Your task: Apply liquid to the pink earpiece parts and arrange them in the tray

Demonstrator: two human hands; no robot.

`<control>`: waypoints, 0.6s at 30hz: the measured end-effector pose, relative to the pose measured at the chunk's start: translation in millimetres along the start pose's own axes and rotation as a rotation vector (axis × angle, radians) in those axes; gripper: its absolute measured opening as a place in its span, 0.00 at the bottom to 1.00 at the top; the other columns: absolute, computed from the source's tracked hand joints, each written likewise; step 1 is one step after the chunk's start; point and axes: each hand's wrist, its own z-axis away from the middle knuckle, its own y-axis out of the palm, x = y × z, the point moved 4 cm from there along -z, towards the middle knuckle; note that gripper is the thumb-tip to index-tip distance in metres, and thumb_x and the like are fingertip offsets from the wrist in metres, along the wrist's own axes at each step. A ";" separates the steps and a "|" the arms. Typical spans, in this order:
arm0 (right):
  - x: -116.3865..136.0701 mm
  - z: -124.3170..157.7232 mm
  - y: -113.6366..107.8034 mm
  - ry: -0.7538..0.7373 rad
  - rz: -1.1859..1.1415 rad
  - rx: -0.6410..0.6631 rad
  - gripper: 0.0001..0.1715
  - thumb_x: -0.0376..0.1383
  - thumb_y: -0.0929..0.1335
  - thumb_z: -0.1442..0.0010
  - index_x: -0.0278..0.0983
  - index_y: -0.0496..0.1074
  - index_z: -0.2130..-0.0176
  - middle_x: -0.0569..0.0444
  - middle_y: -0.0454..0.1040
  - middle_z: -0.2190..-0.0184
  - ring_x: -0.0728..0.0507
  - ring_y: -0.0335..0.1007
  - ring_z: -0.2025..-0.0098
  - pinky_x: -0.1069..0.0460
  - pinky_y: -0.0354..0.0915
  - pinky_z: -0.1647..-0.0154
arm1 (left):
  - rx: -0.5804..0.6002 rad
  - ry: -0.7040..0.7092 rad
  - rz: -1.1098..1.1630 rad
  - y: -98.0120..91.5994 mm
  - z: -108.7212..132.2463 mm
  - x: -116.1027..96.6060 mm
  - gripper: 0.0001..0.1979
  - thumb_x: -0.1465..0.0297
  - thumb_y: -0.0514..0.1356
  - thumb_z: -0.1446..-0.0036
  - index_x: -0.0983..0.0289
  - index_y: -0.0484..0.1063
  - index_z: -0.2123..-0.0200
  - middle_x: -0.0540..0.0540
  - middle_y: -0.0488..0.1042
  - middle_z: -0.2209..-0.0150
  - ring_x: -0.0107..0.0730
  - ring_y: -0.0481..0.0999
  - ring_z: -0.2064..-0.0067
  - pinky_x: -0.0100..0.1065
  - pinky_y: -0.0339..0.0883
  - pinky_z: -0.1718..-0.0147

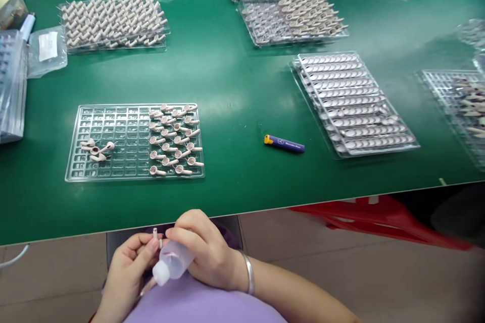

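Note:
My left hand [131,267] pinches a small white earbud piece [155,233] between thumb and fingers, its stem pointing up. In my right hand [208,250] is a small translucent squeeze bottle [177,258], tilted with its white cap end toward me. Both hands are close together in front of my lap, just off the table's near edge. On the table ahead lies a clear plastic tray [131,142]. Its right part holds several white earbud shells [170,147] with thin wires, and a few loose earbud pieces [97,150] rest at its left.
A blue lighter-shaped tool with a yellow end [284,144] lies on the green table [231,171]. A filled tray [359,103] stands right of it. More trays of earbud parts [113,20] sit farther back. Stacked trays [11,86] are at far left, a red stool [382,219] below right.

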 end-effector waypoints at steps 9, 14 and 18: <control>-3.1 3.4 1.4 0.017 0.038 -0.017 0.11 0.26 0.64 0.37 0.35 0.69 0.55 0.50 0.70 0.67 0.44 0.66 0.67 0.47 0.66 0.64 | -0.008 0.005 0.018 3.6 -8.2 4.9 0.23 0.54 0.74 0.64 0.67 0.78 0.71 0.51 0.72 0.81 0.19 0.60 0.82 0.23 0.58 0.82; -1.9 0.6 -0.1 0.014 0.051 -0.038 0.10 0.26 0.64 0.37 0.35 0.69 0.57 0.51 0.70 0.68 0.45 0.66 0.68 0.48 0.66 0.66 | 0.025 0.006 -0.007 5.0 -9.1 6.9 0.24 0.54 0.72 0.60 0.68 0.78 0.68 0.54 0.75 0.77 0.19 0.61 0.82 0.22 0.56 0.84; -1.6 0.3 0.3 0.023 0.047 -0.037 0.08 0.27 0.64 0.37 0.35 0.69 0.57 0.51 0.70 0.68 0.45 0.65 0.68 0.48 0.65 0.66 | 0.039 0.004 -0.010 4.8 -9.0 7.8 0.24 0.54 0.71 0.58 0.67 0.78 0.65 0.56 0.77 0.74 0.21 0.63 0.81 0.21 0.52 0.85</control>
